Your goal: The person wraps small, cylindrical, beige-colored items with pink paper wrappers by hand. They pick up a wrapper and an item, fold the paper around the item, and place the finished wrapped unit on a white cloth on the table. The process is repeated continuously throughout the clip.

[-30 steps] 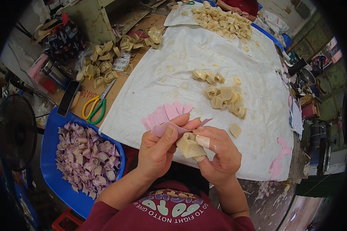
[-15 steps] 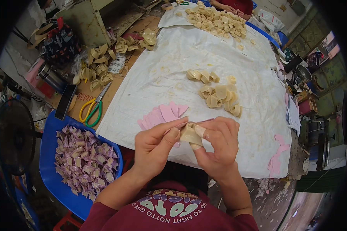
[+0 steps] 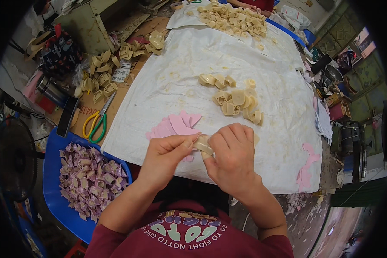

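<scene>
Above the near edge of the white-covered table (image 3: 163, 81), my right hand (image 3: 233, 150) is closed around a beige shoe heel (image 3: 203, 145), its thumb beneath it. My left hand (image 3: 165, 155) pinches a thin pink piece of sheet material (image 3: 197, 137) at the heel's left end; the fingers hide most of that piece. Just beyond my left hand lies a fanned pile of pink cut pieces (image 3: 176, 124). Farther out, a loose group of beige heels (image 3: 236, 102) rests on the cover.
A blue bin (image 3: 51, 163) at lower left holds many purple-covered heels (image 3: 90, 176). Beside it lie scissors (image 3: 99, 122) and a phone (image 3: 67, 116). More beige heels (image 3: 232, 19) are heaped at the far end near another person (image 3: 256, 5). Pink scraps (image 3: 307, 165) lie right.
The heel has turned in my hands, showing its curved side. My right hand has rolled over it, knuckles up. The whole view has shifted slightly.
</scene>
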{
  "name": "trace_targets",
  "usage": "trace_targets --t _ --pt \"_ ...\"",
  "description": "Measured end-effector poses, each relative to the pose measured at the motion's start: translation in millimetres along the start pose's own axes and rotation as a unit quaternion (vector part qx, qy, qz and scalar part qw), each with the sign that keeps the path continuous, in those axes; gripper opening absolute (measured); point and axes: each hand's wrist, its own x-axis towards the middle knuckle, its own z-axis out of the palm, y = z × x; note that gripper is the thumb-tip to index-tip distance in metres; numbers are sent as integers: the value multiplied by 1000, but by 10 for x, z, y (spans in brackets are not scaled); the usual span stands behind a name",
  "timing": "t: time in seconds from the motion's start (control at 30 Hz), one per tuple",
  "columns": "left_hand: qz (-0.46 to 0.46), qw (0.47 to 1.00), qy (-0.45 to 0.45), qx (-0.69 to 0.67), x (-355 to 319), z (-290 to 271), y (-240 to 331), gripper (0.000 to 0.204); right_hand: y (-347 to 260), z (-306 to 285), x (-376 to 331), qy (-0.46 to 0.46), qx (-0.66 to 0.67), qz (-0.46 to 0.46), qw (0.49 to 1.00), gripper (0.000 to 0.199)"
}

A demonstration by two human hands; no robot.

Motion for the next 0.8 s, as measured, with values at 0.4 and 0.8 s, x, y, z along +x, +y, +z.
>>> trace_targets --t 0.4,0.8 --pt "-50 992 -106 -53 213 -132 123 45 171 115 -86 38 91 -57 993 25" --pt "-12 990 -124 67 380 -200 142 40 119 259 -189 -2 273 160 949 20"
